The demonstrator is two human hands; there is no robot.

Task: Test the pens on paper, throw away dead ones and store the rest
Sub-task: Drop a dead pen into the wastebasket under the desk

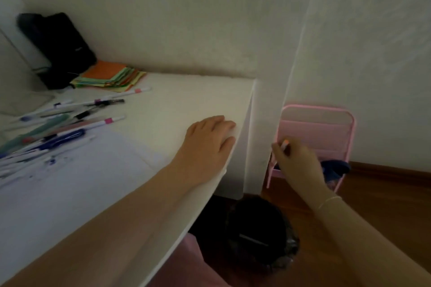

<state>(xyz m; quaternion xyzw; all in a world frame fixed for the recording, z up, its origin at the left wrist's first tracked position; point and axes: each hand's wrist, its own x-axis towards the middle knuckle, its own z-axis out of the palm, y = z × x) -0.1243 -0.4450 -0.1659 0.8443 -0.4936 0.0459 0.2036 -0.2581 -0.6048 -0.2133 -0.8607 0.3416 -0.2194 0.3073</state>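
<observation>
— Nearest the lens, what do you make out?
— Two bare forearms. Below them, on the wooden floor, stands a round dark bin (258, 233) with a crinkled, glossy liner at its rim; a slim pale stick lies inside it, too blurred to name.
— And the left hand?
— The left hand (210, 140) lies flat, fingers straight and together, pressing the right edge of the smooth white surface (177, 100). It holds nothing.
— The right one?
— The right hand (296, 158) hangs off the surface's side, fingers curled, pinching a thin pen (284, 145) whose pale, pinkish end pokes up between them. A fine thread bracelet (328, 200) circles that wrist.
— What's behind it?
— A pink metal folding chair (326, 123) with rounded tube frame and ribbed back, against the matte wall; dark blue cloth (335, 168) is bunched on its seat.
— And the other pens?
— A loose heap of pens (58, 130), slim plastic barrels in white, blue and teal, some with pink bands, lies at the left on the surface, partly over a white paper sheet (77, 177) marked with blue scribbles. Farther back sit a fanned stack of coloured paper squares (109, 77) and a soft black pouch (58, 46).
</observation>
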